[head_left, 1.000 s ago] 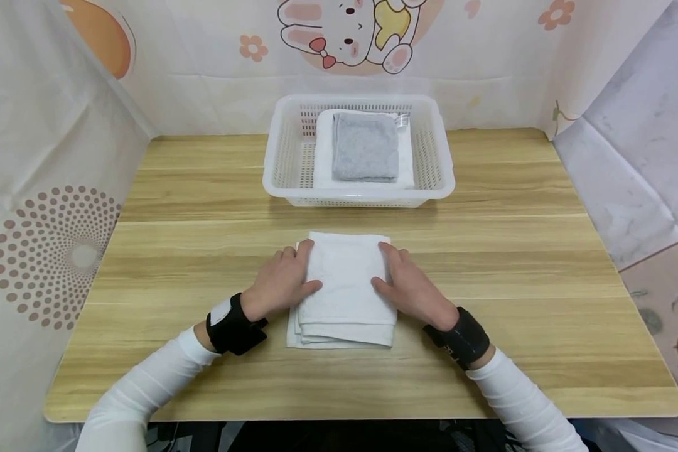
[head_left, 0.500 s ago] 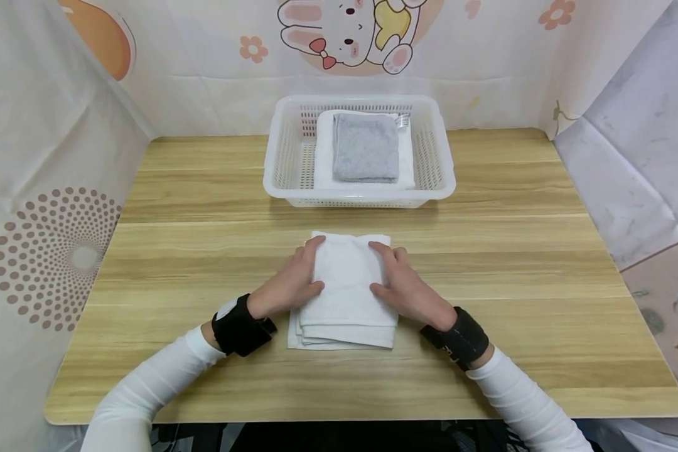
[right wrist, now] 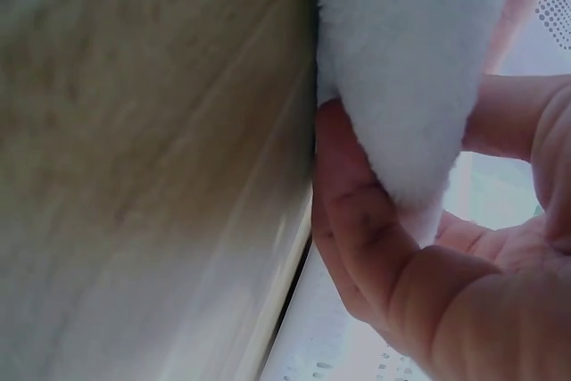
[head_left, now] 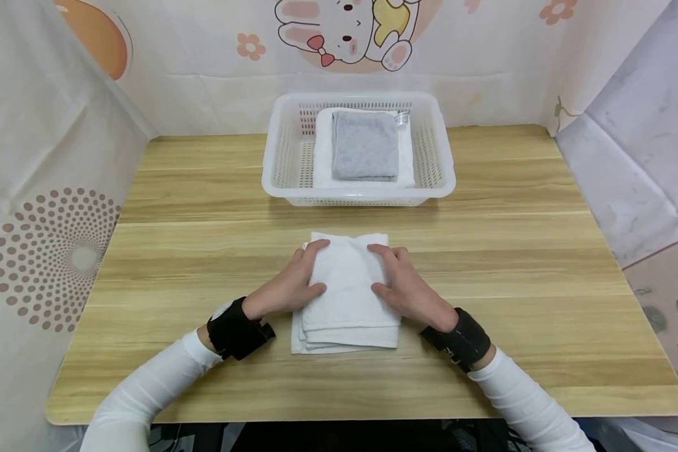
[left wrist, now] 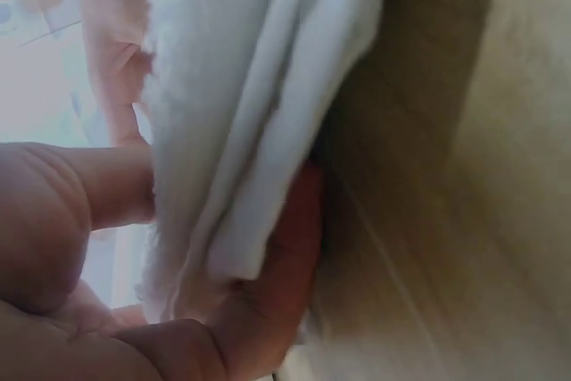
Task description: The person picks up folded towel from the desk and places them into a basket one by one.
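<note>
A folded white towel (head_left: 350, 301) lies in several layers on the wooden table, its near edges stepped. My left hand (head_left: 288, 284) grips its left side; in the left wrist view the thumb (left wrist: 111, 186) presses on top while curled fingers (left wrist: 290, 265) reach under the layers. At the opposite side, my right hand (head_left: 414, 292) holds the towel the same way. There, the right wrist view has fingers (right wrist: 357, 202) tucked beneath the fluffy edge and the thumb (right wrist: 508, 118) over it. Fingertips under the towel are partly hidden.
Behind the towel stands a white plastic basket (head_left: 358, 193) with a folded grey towel (head_left: 365, 145) on a folded white cloth (head_left: 323, 154). A patterned curtain (head_left: 215, 94) hangs behind the table (head_left: 175, 270) and down its sides.
My left hand has slid slightly right, further onto the towel, and the right index finger has moved inward. The towel's near end has shifted slightly right and towards me.
</note>
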`<action>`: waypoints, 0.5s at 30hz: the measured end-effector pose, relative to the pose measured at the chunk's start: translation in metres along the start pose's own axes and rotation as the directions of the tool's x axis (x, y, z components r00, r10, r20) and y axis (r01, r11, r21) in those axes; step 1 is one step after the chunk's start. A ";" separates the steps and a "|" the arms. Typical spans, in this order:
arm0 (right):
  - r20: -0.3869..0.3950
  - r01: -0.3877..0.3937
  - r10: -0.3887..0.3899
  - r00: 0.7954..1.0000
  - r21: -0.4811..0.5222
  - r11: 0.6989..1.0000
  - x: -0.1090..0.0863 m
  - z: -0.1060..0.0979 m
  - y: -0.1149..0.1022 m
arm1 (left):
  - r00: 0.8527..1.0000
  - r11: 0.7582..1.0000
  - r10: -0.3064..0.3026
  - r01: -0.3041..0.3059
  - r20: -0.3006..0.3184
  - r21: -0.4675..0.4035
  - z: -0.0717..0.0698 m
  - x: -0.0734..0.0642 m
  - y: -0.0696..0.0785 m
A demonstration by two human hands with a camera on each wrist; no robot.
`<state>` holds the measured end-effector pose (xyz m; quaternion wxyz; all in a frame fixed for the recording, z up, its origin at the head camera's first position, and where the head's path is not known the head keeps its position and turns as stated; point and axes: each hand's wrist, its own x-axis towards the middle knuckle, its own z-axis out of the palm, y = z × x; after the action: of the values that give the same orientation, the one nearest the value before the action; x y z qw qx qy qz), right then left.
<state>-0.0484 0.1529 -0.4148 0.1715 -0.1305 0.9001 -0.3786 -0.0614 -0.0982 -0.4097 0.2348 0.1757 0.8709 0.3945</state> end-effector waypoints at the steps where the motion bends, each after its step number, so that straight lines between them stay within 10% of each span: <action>1: -0.001 0.000 0.000 1.000 0.000 1.000 0.000 0.000 0.000 | 1.000 1.000 0.008 -0.008 -0.004 -0.004 0.000 0.000 -0.001; 15: -0.031 0.041 -0.039 0.999 0.069 0.997 -0.004 -0.008 0.000 | 0.989 0.995 0.091 -0.095 -0.115 -0.025 0.000 -0.009 0.001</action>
<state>-0.0481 0.1590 -0.4088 0.1549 -0.1367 0.8860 -0.4152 -0.0541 -0.1021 -0.4068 0.1689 0.1897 0.8675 0.4277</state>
